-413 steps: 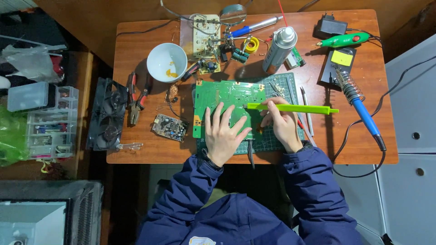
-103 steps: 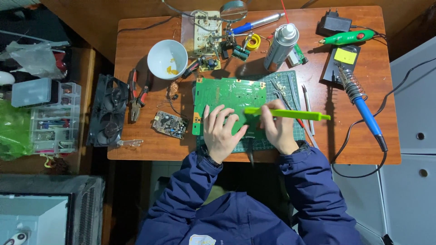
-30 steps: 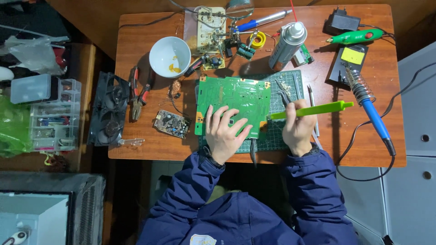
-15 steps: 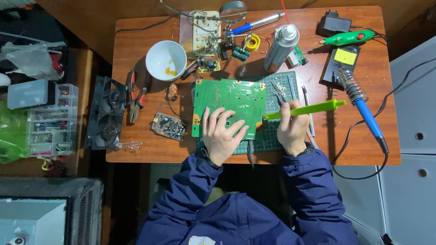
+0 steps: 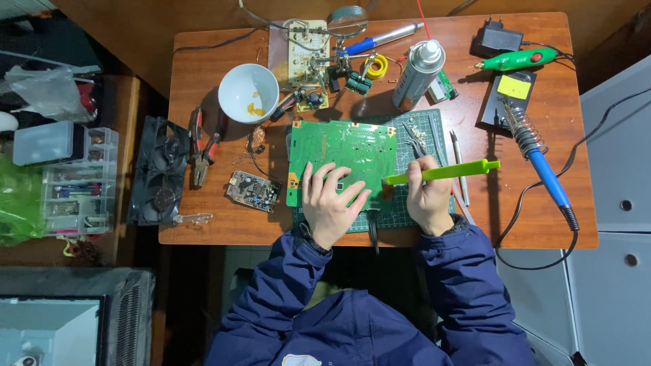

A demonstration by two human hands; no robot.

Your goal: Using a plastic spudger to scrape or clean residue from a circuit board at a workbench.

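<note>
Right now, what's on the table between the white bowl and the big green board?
In the head view, between the white bowl and the green circuit board lie a coil of copper wire and a red-tipped clip.

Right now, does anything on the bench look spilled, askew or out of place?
Slightly: the white bowl holds yellow residue, and the small circuit board lies tilted beside loose wire. The large green board sits flat under the left hand.

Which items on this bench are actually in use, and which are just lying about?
In use:
- large green circuit board, under left hand
- long lime-green plastic pry tool, in right hand
- dark green cutting mat

Lying about:
- white bowl
- blue-handled soldering iron
- silver spray can
- red-handled pliers
- black fan
</note>
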